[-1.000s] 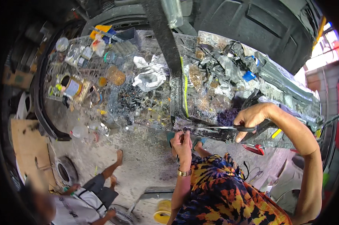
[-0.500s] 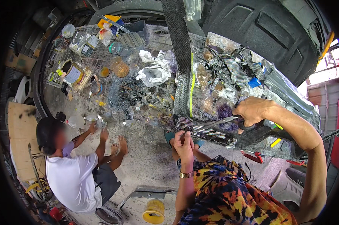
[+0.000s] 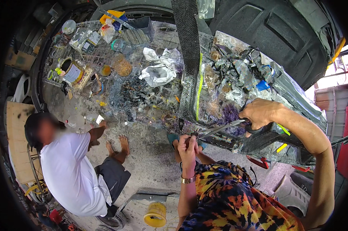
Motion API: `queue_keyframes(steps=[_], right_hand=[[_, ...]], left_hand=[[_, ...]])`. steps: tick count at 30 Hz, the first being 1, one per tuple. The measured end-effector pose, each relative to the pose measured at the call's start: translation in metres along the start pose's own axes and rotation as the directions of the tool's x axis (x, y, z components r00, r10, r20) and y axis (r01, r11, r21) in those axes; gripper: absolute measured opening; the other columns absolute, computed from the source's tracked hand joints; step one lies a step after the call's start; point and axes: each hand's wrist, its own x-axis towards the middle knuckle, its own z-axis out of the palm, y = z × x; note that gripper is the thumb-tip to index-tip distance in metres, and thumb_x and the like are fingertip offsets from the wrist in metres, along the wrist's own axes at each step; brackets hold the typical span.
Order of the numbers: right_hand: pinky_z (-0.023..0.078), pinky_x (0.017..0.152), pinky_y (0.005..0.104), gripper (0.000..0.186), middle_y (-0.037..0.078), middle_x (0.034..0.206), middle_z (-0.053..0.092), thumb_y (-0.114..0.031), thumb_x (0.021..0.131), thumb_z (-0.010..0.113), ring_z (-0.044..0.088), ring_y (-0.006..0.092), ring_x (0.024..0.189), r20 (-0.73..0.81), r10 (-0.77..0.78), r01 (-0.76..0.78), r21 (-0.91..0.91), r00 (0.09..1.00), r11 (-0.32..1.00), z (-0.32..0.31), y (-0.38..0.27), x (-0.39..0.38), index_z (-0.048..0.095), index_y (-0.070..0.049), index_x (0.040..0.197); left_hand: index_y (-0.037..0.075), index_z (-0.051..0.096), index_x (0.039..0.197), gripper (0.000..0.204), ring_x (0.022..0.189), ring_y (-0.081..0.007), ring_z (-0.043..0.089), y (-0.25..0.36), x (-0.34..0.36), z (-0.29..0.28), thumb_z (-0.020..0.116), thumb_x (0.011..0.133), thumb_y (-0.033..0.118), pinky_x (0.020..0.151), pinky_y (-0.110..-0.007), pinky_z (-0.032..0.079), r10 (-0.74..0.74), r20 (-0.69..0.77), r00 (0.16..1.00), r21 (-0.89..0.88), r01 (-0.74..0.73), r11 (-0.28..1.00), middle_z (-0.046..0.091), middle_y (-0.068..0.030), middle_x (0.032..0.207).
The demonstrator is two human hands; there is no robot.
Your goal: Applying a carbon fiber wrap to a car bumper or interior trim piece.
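Note:
My right hand [image 3: 260,114] is closed around the dark handles of long metal scissors [image 3: 226,127], whose blades point left. The blade tips reach the frayed near end of a black woven fibre strip [image 3: 188,57], with a shiny checkered weave. My left hand [image 3: 188,148] pinches that strip's edge just below the tips. A bright yellow-green tape line [image 3: 199,88] runs along the strip's right side. More black woven fabric [image 3: 254,141] lies along the near edge of the table, under my right hand. How far the blades are apart is hard to make out.
Black fabric scraps [image 3: 243,67] are heaped behind my right hand. A crumpled white cloth [image 3: 160,69], a tin can [image 3: 72,72] and cups stand on the wire-mesh table. A co-worker in a white shirt [image 3: 68,165] squats at left. A yellow bucket [image 3: 155,214] sits on the floor.
My hands and the scissors stay almost in place at the strip's end. The co-worker has leaned to the left and turned, arms drawn closer. The view has shifted slightly.

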Motion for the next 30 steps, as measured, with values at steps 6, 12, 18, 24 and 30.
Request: queue_keyframes(steps=[6,12,18,24,30], right_hand=[[0.049,0.077,0.0454,0.058,0.015,0.083,0.067,-0.052,0.065,0.077,0.064,0.0367,0.087,-0.03,-0.038,0.038,-0.003,0.999,0.999,0.0,0.004,0.002,0.065,-0.006,0.098],[0.049,0.073,0.0455,0.055,0.017,0.076,0.065,-0.05,0.065,0.077,0.063,0.0389,0.081,-0.099,-0.092,0.09,-0.022,0.991,0.996,-0.004,0.006,0.007,0.064,-0.004,0.091],[0.049,0.072,0.0454,0.053,0.017,0.075,0.065,-0.049,0.064,0.078,0.064,0.038,0.081,-0.106,-0.111,0.109,-0.028,0.988,0.994,-0.007,0.009,0.009,0.065,-0.005,0.092],[0.049,0.071,0.0447,0.046,0.015,0.076,0.066,-0.043,0.064,0.08,0.064,0.0359,0.08,-0.103,-0.097,0.093,-0.037,0.99,0.995,-0.008,0.012,0.013,0.067,-0.007,0.09],[0.049,0.07,0.0448,0.042,0.014,0.074,0.066,-0.042,0.065,0.079,0.064,0.0356,0.079,-0.123,-0.114,0.113,-0.016,0.986,0.993,-0.012,0.011,0.012,0.068,-0.009,0.088]], left_hand=[[0.007,0.052,0.094,0.008,0.045,-0.006,0.038,0.002,0.0,-0.001,0.057,0.094,0.012,0.04,-0.023,0.033,0.005,0.016,1.0,0.025,-0.006,1.0,0.044,0.0017,0.054],[0.006,0.051,0.094,0.008,0.044,-0.0057,0.038,0.002,0.0,-0.001,0.057,0.094,0.012,0.039,-0.023,0.033,0.007,-0.002,1.0,0.066,-0.007,0.998,0.044,0.0016,0.054],[0.005,0.051,0.093,0.007,0.044,-0.005,0.039,0.004,-0.002,0.007,0.057,0.094,0.009,0.039,-0.022,0.032,0.017,-0.052,0.999,0.043,-0.015,0.999,0.044,0.002,0.054],[0.004,0.05,0.09,0.009,0.041,-0.005,0.039,0.004,0.001,0.013,0.058,0.092,0.007,0.037,-0.022,0.031,0.031,-0.116,0.993,0.049,-0.025,0.998,0.045,0.0014,0.055],[0.004,0.049,0.087,0.01,0.041,-0.0048,0.039,0.007,-0.001,0.013,0.057,0.092,0.006,0.036,-0.022,0.031,0.024,-0.133,0.991,0.068,-0.015,0.998,0.045,0.0013,0.056]])
